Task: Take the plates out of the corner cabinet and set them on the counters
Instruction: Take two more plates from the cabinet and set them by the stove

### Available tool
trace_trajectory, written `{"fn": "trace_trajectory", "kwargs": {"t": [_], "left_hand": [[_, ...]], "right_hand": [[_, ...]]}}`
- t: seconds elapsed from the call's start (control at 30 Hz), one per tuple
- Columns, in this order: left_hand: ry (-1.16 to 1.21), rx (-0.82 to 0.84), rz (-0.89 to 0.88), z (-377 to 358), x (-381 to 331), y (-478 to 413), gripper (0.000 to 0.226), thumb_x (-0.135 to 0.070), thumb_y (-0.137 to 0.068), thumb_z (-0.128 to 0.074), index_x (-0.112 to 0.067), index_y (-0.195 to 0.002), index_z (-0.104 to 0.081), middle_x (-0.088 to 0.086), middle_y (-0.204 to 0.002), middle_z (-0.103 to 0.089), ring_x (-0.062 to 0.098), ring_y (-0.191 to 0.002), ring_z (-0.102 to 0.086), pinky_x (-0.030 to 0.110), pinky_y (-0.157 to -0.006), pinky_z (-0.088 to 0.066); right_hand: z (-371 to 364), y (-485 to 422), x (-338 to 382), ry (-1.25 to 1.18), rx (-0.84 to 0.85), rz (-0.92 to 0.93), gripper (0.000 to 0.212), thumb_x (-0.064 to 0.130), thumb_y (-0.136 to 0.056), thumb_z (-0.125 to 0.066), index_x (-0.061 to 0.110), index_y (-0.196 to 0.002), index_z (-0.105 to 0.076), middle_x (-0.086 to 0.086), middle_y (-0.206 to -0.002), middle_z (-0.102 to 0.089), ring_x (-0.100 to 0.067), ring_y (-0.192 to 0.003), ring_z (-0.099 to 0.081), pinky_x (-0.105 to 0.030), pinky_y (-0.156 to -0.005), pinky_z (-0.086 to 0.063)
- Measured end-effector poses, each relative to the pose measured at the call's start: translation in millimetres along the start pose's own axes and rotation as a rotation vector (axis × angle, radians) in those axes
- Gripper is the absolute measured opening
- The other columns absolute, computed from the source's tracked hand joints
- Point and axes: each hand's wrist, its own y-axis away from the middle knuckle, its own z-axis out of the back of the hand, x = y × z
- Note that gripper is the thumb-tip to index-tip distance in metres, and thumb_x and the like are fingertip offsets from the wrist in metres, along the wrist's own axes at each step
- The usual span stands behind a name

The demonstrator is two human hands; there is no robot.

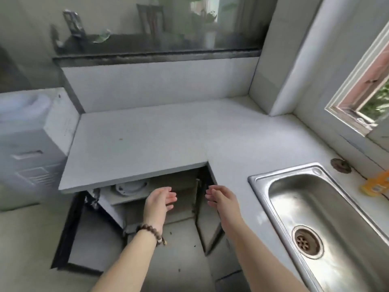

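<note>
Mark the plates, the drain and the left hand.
plates [129, 188]: head view, on the visible white face.
drain [307, 242]: head view, on the strainer's centre.
left hand [159, 202]: head view, on the middle of the hand.

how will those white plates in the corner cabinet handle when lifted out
The white plates look like glazed ceramic, so probably rigid, breakable and slick. They seem stacked under the counter, so likely heavy together and apt to slide if tilted.
</note>
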Motion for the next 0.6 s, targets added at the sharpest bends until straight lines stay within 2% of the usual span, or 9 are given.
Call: {"fn": "trace_trajectory", "kwargs": {"t": [0.23, 0.6], "left_hand": [[0.088, -0.149, 0.012, 74, -10, -32, 0.021, -0.015, -0.097, -0.047, -0.012, -0.096, -0.067, 0.012, -0.097, -0.072, 0.024, -0.09, -0.07, 0.033, -0.073, -0.052], [0.136, -0.241, 0.036, 128, -14, -75, 0.017, -0.013, -0.096, -0.05, -0.009, -0.097, -0.067, 0.013, -0.097, -0.071, 0.026, -0.092, -0.069, 0.038, -0.079, -0.054]], "right_hand": [[-87, -15, -6, 0.108, 0.171, -0.019, 0.019, 0.01, -0.092, -0.051, 0.013, -0.099, -0.069, -0.007, -0.096, -0.073, -0.019, -0.091, -0.069, -0.031, -0.081, -0.056], [-161, -43, -20, 0.148, 0.224, -0.076, 0.018, 0.008, -0.092, -0.052, 0.011, -0.097, -0.069, -0.007, -0.094, -0.073, -0.019, -0.088, -0.07, -0.034, -0.083, -0.057]]}}
